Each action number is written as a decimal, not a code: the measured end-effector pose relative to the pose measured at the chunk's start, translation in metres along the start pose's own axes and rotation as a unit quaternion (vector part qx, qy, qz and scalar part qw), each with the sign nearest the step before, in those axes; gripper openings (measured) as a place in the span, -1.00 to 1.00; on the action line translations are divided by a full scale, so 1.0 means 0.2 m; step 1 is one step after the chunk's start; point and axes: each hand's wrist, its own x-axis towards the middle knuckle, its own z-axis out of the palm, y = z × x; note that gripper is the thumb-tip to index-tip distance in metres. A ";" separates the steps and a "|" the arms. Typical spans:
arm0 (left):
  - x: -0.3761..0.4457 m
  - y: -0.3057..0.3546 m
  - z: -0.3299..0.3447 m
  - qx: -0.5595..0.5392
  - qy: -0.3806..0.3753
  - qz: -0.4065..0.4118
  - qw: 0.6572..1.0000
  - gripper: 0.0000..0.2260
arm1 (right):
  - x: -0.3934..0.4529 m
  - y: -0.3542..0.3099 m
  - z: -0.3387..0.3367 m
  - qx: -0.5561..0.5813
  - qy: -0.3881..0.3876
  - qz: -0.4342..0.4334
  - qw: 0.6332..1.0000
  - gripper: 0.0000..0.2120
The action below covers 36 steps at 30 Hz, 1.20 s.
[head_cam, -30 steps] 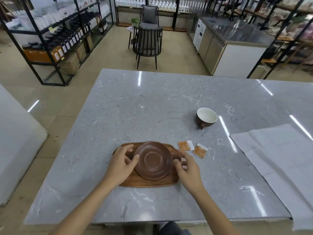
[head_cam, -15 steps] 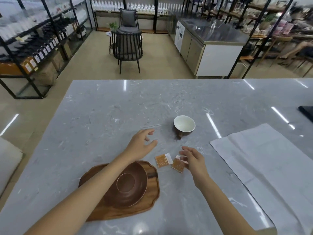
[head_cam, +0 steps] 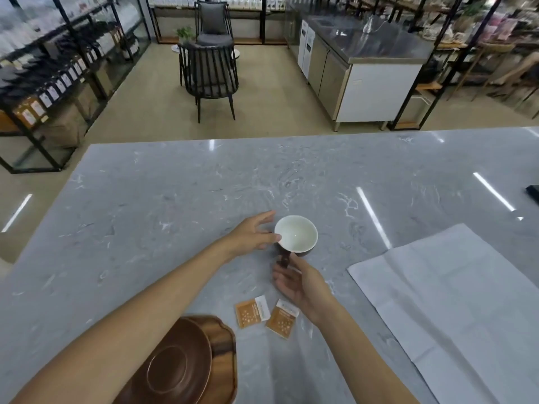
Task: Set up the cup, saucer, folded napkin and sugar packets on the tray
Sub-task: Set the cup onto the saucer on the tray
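Observation:
A brown cup (head_cam: 296, 234) with a white inside stands upright on the marble table. My left hand (head_cam: 252, 236) is at its left side, fingers spread and thumb touching the rim. My right hand (head_cam: 300, 282) reaches from the near side and pinches the cup's handle between thumb and fingers. The brown saucer (head_cam: 175, 365) lies on the wooden tray (head_cam: 223, 342) at the bottom edge, partly behind my left forearm. Two orange sugar packets (head_cam: 252, 312) (head_cam: 282, 317) lie flat on the table just right of the tray. The white napkin (head_cam: 455, 301) is spread out flat at the right.
A dark flat object (head_cam: 533, 192) sits at the table's right edge. Beyond the table's far edge are black chairs (head_cam: 208, 72), a steel counter (head_cam: 364, 62) and shelving on both sides.
Both hands have left the saucer and moved forward past the packets to the cup. The left thumb now touches its rim, and the right hand has taken the handle.

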 end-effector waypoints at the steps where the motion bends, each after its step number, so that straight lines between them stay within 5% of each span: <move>1: 0.02 -0.01 0.00 -0.019 -0.016 -0.004 1.000 -0.30 | 0.01 -0.01 0.01 0.005 -0.005 0.011 1.000 -0.68; 10: 0.12 -0.08 -0.01 0.004 -0.078 0.031 0.996 -0.31 | 0.08 -0.04 -0.02 0.004 -0.046 0.043 0.998 -0.73; 36: -0.20 -0.11 -0.03 -0.077 0.029 0.073 0.994 -0.42 | -0.08 -0.01 0.07 -0.064 -0.107 0.012 0.992 -0.74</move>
